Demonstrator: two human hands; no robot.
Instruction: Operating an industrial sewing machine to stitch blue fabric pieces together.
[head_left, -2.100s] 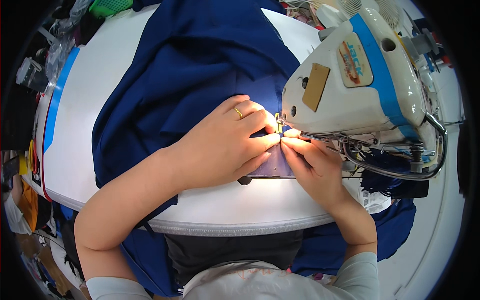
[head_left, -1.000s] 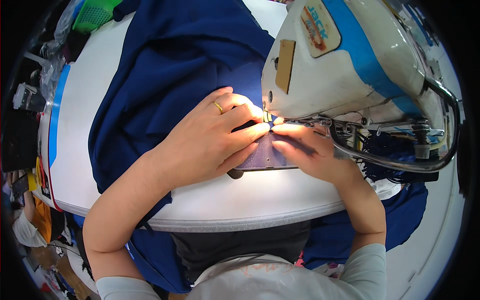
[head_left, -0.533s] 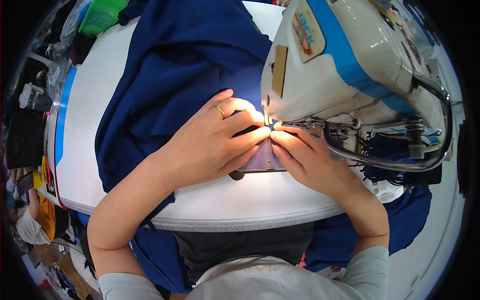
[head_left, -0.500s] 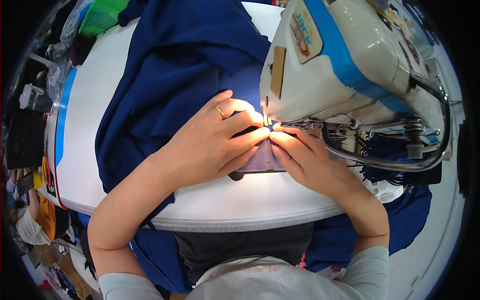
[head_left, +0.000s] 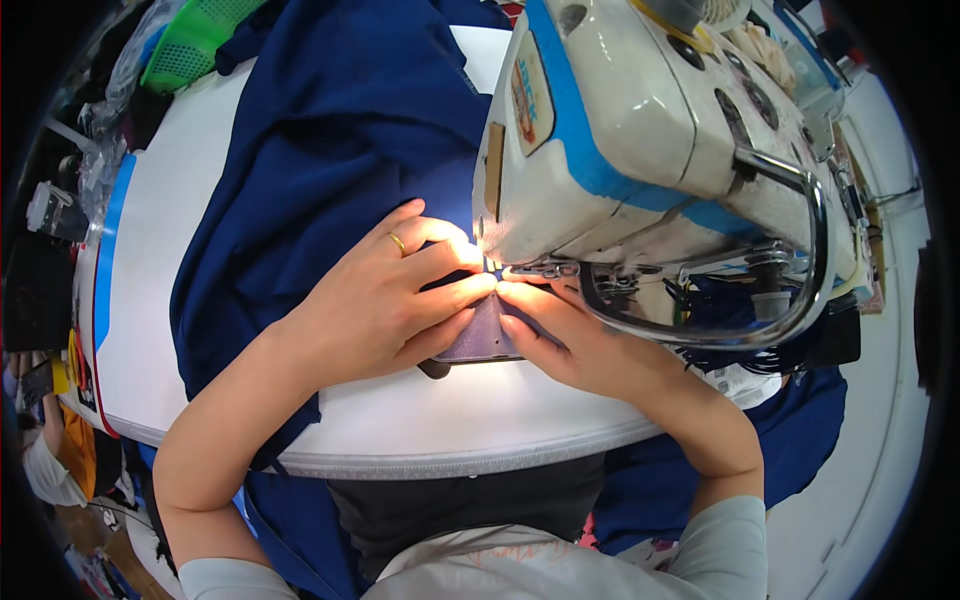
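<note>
Dark blue fabric (head_left: 310, 150) lies in folds across the left of the white sewing table, its edge running under the sewing machine (head_left: 620, 110). Bright lamp light falls on the needle area. There my left hand (head_left: 385, 300), with a gold ring on one finger, pinches the fabric edge with bent fingers. From the other side my right hand (head_left: 590, 345) closes on the same bit of fabric, its index finger and thumb close to the left fingertips. Below the fingertips shows the bare metal plate (head_left: 480, 338). The fabric between the fingers is mostly hidden.
A curved metal guard (head_left: 825, 250) stands out from the machine's right side. More blue fabric (head_left: 800, 430) hangs at the lower right. A measuring tape (head_left: 400, 465) edges the table front. A green basket (head_left: 195, 45) sits at the far left, and a person (head_left: 55, 455) is beyond the table.
The whole view has shifted, so machine, table and hands all appear further left and slightly lower. Both hands keep their hold at the needle; little else differs.
</note>
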